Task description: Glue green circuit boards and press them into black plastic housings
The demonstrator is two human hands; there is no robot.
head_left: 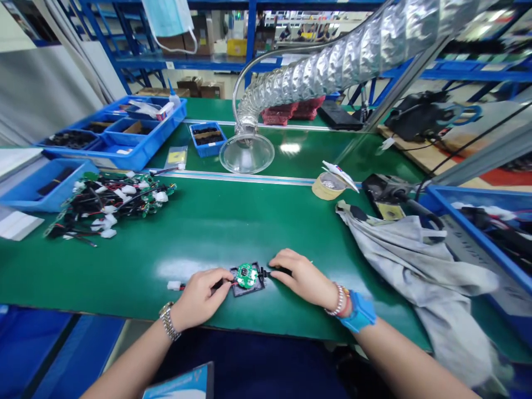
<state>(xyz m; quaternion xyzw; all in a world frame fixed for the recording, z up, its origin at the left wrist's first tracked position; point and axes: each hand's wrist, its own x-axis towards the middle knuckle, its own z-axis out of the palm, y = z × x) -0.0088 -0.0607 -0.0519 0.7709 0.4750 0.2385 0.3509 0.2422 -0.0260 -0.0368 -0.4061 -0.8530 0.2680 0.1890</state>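
Observation:
A green round circuit board (246, 276) sits in a small black square housing (248, 292) on the green bench near its front edge. My left hand (202, 296) is closed at the housing's left side, thumb and forefinger on the wires beside the board. From under that hand a lead with a white connector (173, 285) sticks out to the left. My right hand (305, 278) has its thumb and forefinger around a small black part (265, 273) at the housing's right edge. What exactly this part is, I cannot make out.
A heap of wired circuit boards (120, 202) lies at left, near a blue divided bin (137, 158). Above the bench hangs a fume extraction hood (246, 155). To the right are a yellow tape roll (328, 187), a grey cloth (399, 249) and a blue crate (469, 238).

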